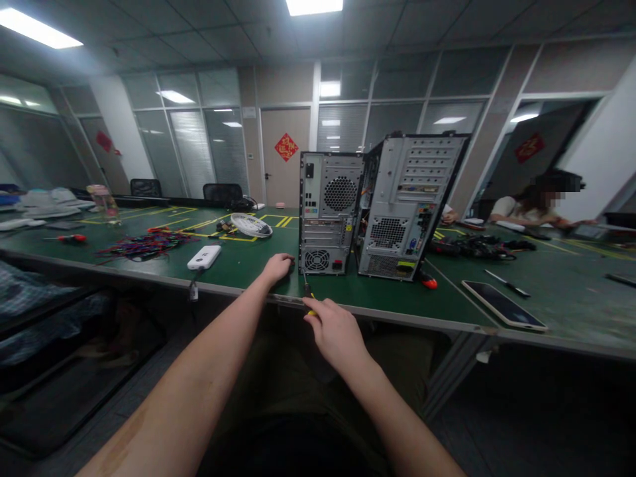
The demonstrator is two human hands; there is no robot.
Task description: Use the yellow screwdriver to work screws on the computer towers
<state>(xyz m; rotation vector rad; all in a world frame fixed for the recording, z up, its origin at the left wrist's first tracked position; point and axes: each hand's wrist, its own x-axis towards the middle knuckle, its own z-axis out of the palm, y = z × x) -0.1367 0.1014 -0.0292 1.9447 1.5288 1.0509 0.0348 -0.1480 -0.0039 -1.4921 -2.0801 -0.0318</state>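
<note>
My left hand [278, 267] rests on the green table [238, 268] just left of the nearer computer tower [330, 212], fingers curled down; what lies under them is hidden. At the table's front edge my right hand [334, 331] is closed round a screwdriver [308, 295] with a yellow handle, its dark shaft pointing up toward the tower's base. A second tower [407, 205] with its side open stands right beside the first, rear panels facing me.
A white device with a cord [204, 257], a tangle of coloured wires [144, 245] and a white fan grille [251, 226] lie to the left. A phone [503, 305], a pen [507, 283] and black cables [472, 246] lie right. A person [534, 205] sits far right.
</note>
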